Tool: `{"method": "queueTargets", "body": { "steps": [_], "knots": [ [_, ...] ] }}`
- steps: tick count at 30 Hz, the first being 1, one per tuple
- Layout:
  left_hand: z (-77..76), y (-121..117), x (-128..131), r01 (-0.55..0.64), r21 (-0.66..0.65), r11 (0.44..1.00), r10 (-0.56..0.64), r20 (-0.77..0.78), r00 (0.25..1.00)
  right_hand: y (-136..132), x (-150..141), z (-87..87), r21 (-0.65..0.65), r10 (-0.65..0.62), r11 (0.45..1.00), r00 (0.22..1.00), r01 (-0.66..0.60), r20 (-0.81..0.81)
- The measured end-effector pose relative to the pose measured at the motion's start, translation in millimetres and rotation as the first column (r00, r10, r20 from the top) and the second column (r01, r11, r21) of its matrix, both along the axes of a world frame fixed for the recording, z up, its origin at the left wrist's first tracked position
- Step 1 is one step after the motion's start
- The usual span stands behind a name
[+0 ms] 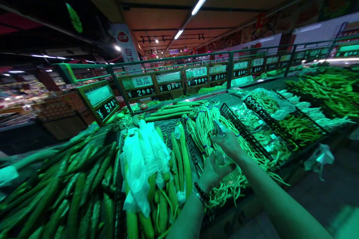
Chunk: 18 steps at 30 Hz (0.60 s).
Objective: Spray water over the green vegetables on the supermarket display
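Lower left of the frame: a loose heap of cucumbers [64,194] slopes toward the aisle edge; nothing restrains it, and a knock there could likely roll some off.

Centre left: loofah gourds [179,157], several wrapped in thin plastic film [140,164], stand against a black divider [193,149].

Centre: the left hand [214,170], beaded bracelet at the wrist, is curled around a clear plastic bag [224,157]; the grip looks loose. The right hand [228,142] pinches the bag's upper edge between fingers and thumb. Both hover just above the bundled yardlong beans [204,127], which lie tied with blue bands in the middle bin.

Risks, as judged: the film bag is hard to see and may slip or tear; the long pods hang over the front lip and could snag.

Right of the frame: packaged greens [252,123], more beans [297,127], and a loose bag [319,157] hanging at the stall edge.
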<state>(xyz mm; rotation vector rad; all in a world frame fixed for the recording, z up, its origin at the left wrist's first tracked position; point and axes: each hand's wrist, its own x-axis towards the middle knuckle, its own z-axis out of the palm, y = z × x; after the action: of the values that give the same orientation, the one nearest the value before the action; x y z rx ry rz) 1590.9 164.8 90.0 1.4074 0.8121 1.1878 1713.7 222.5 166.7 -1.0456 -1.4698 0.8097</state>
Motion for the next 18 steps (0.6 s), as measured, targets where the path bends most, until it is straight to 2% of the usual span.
{"method": "queueTargets", "body": {
  "steps": [5,10,15,18],
  "knots": [
    [0.9,-2.5,2.1,0.071,0.017,0.997,-0.071,0.001,0.997,-6.8,9.8,-5.3,0.006,-0.086,0.996,0.996,0.086,-0.002],
    [0.6,-10.5,6.6,0.133,-0.010,0.991,-0.132,0.053,0.990,-16.3,15.8,-5.8,0.040,-0.078,0.996,0.997,0.078,0.005],
    [3.6,-23.1,6.2,0.158,-0.031,0.987,-0.154,0.099,0.983,-25.8,10.7,-6.6,0.010,-0.074,0.997,0.997,0.074,0.033],
    [8.1,-32.8,-2.8,0.144,-0.016,0.989,-0.143,0.054,0.988,-32.9,1.7,-9.8,0.006,-0.106,0.994,0.993,0.106,0.045]
  ]
}}
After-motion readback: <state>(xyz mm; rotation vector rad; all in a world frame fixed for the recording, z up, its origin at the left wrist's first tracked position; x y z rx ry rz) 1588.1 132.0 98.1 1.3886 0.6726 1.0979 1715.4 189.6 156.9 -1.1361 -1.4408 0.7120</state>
